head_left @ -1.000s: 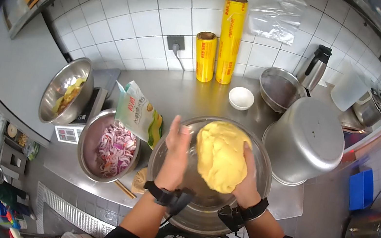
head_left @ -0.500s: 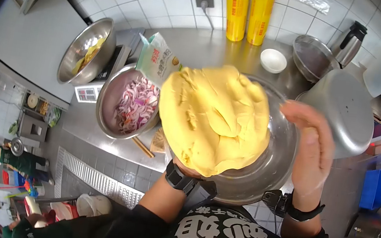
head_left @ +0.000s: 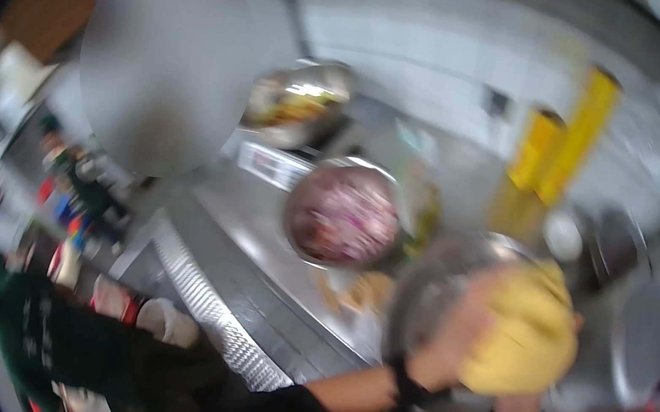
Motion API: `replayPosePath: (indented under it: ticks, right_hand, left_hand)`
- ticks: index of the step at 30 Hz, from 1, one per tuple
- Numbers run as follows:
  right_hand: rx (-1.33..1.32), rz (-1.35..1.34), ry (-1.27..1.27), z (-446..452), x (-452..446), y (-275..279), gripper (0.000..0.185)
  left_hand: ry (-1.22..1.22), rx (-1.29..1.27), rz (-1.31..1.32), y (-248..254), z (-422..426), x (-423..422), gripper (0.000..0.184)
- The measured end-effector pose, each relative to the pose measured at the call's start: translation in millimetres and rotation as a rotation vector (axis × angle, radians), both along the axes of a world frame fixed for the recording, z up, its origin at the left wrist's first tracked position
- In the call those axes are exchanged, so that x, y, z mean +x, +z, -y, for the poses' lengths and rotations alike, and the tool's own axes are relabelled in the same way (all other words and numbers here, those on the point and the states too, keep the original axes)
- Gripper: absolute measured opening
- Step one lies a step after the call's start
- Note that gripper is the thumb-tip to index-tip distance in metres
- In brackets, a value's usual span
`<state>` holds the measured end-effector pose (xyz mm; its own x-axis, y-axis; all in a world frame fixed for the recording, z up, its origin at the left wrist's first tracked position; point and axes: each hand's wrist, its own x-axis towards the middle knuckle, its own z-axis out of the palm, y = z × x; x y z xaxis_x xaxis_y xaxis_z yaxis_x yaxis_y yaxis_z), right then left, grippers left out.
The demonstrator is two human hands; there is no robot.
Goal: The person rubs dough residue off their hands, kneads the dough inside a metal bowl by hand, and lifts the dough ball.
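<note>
A large lump of yellow dough (head_left: 528, 334) is held up over the steel bowl (head_left: 419, 292). My left hand (head_left: 456, 331) presses against the dough's left side, its fingers smeared by motion. From below and behind on the right, my right hand (head_left: 519, 407) supports the lump; most of its fingers are hidden by the dough. Left of the big bowl stands a steel bowl of sliced red onion (head_left: 346, 215).
Behind the onions, another steel bowl (head_left: 298, 107) holds yellow food. Two yellow rolls (head_left: 575, 136) stand by the wall, near a small white bowl (head_left: 563, 235). A large metal pot (head_left: 639, 337) is at right. A person in green (head_left: 64, 328) is at lower left.
My view has swung left, and the picture is blurred. My right hand, apart from the dough before, is now against it. My left hand has come from underneath to its left side.
</note>
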<state>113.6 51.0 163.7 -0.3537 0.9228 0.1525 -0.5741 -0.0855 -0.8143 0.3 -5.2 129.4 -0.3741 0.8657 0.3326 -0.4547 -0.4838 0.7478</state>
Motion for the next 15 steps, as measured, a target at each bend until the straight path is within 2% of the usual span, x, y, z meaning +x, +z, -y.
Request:
replayPosePath:
  ticks: [1, 2, 4, 7, 8, 9, 11, 12, 14, 15]
  right_hand:
    - [0.005, 0.004, -0.019, 0, -3, 0, 0.057]
    - [0.009, 0.000, -0.034, -1, -8, 3, 0.056]
    - [0.000, -0.007, -0.064, 4, -23, 12, 0.054]
    - [-0.068, -0.052, -0.105, 10, -32, 28, 0.051]
    - [-0.097, -0.083, -0.124, 12, -34, 33, 0.050]
    - [-0.114, -0.115, -0.134, 13, -33, 41, 0.049]
    - [-0.003, -0.103, -0.139, 12, -30, 51, 0.047]
    - [0.425, 0.209, -0.160, 6, -25, 48, 0.049]
    - [1.261, 0.713, -0.358, -5, -15, 41, 0.055]
    - [1.674, 0.996, -0.433, -6, -9, 38, 0.058]
  left_hand:
    - [0.251, -0.081, -0.274, -10, -8, 10, 0.061]
    - [0.480, -0.182, -0.675, -12, -16, 11, 0.062]
    - [0.342, -0.295, -0.667, -7, -25, 4, 0.062]
    - [0.253, -0.691, -1.066, 47, -9, -13, 0.065]
    - [0.237, -0.568, -0.878, 28, -20, -20, 0.067]
    - [0.213, -0.436, -0.693, -12, -44, -28, 0.070]
    - [-0.265, -0.524, 0.052, 18, -7, -45, 0.077]
    - [-0.395, -0.633, 0.406, 33, 11, -54, 0.081]
    - [-0.851, -0.034, 0.813, -5, -2, -40, 0.079]
    - [-0.721, -0.057, 0.868, -16, -1, -30, 0.068]
